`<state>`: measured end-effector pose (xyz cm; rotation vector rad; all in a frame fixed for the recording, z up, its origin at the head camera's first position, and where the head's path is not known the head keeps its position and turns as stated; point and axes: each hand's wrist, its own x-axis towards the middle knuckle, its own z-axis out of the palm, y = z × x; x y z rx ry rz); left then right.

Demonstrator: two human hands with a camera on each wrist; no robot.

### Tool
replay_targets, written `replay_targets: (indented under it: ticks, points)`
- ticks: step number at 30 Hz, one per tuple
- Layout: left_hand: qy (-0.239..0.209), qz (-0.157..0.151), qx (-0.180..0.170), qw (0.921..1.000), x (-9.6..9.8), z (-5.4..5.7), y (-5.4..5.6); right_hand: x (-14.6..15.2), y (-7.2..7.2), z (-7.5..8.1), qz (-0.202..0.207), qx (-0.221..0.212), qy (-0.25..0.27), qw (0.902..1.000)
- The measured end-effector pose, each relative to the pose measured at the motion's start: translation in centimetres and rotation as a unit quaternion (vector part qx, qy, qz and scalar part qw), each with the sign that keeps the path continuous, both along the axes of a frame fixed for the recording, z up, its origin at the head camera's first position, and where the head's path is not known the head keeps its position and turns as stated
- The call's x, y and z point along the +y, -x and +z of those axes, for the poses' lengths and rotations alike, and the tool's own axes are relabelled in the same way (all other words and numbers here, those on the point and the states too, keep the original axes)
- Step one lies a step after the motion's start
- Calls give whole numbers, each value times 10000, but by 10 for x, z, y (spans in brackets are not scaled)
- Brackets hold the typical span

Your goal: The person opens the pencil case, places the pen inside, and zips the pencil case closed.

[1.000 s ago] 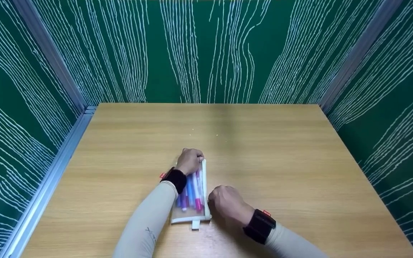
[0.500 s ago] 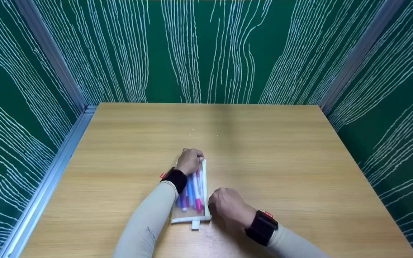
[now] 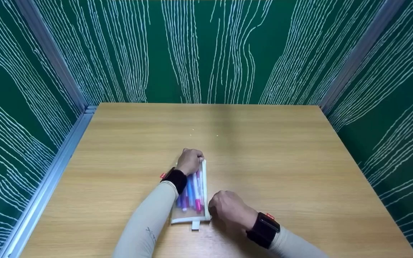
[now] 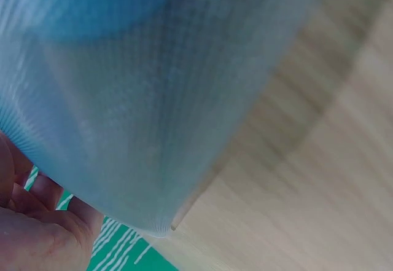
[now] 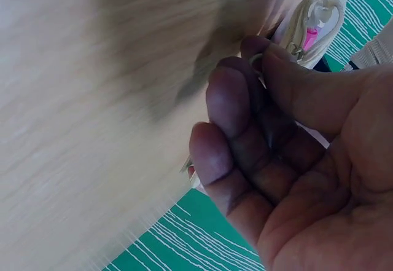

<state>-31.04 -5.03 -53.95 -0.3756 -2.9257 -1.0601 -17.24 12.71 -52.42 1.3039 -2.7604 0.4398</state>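
A translucent mesh zip pencil case (image 3: 189, 219) with white edging lies on the table, several markers (image 3: 198, 205) showing through it. At its far end my left hand (image 3: 189, 160) grips the top corner. In the left wrist view the mesh (image 4: 123, 123) fills much of the picture, and part of the left hand (image 4: 46, 228) shows at lower left. My right hand (image 3: 228, 208) is beside the near right edge, fingers curled. The right wrist view has its thumb and forefinger pinching a small zipper pull (image 5: 257, 59); beyond, the zipper tape (image 5: 298, 25) is parted around something pink.
The wooden table (image 3: 281, 150) spreads around the case, with a few tiny pale specks (image 3: 217, 135) farther back. Green walls (image 3: 213, 53) with white wavy lines enclose the back and sides. A fabric tab (image 3: 195, 225) sticks out from the case's near end.
My right hand has shifted slightly toward the near side and a little to the right. The left hand and the pencil case stay where they were.
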Motion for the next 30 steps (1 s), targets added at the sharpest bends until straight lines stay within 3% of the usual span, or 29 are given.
replay_targets:
  ticks: [11,18,23,30]
  points:
    - [23,-3,-63,10000,0,1,-1,0,-3,4,163,-69,-211,9996]
    - [127,-119,187,9997,1,-1,0,1,-5,6,278,39,-305,9991]
    - [65,-56,72,9999,1,0,-1,2,-6,7,317,170,-393,9986]
    - [59,-40,-11,10000,1,2,0,5,-5,10,423,-11,-375,9984]
